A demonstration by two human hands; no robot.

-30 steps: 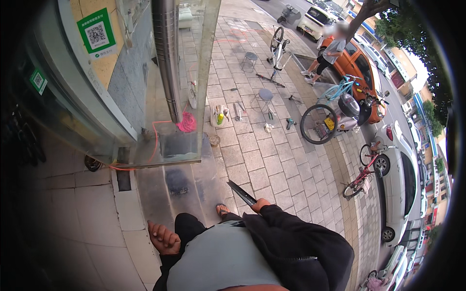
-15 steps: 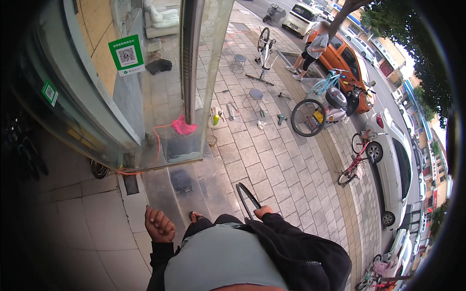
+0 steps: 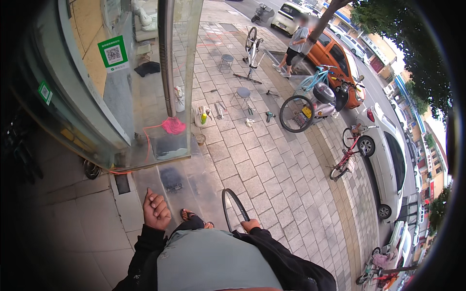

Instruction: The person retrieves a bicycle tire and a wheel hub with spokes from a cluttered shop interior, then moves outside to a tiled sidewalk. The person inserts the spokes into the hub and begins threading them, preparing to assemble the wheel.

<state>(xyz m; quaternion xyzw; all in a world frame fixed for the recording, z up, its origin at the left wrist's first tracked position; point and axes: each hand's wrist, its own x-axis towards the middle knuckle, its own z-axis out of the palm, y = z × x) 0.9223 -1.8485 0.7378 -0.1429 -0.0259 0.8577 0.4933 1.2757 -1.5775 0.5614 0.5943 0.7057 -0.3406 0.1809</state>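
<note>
A thin black bicycle tyre hangs at my right side, with my right hand closed around its edge. The lower part of the tyre is hidden by my sleeve and body. On the left, my left hand is held up in front of my body with its fingers curled in, and nothing shows in it. Below that hand lie the stone steps of a doorway, where my sandalled foot stands.
Ahead, a glass door stands beside a pink cloth. On the paving are a stool, scattered tools, an upturned bicycle and a large wheel by a scooter. A person stands near an orange car.
My view has shifted, so the street scene sits further left. The tyre has swung into fuller view, still in my right hand. My foot shows more on the steps; my left hand stays curled.
</note>
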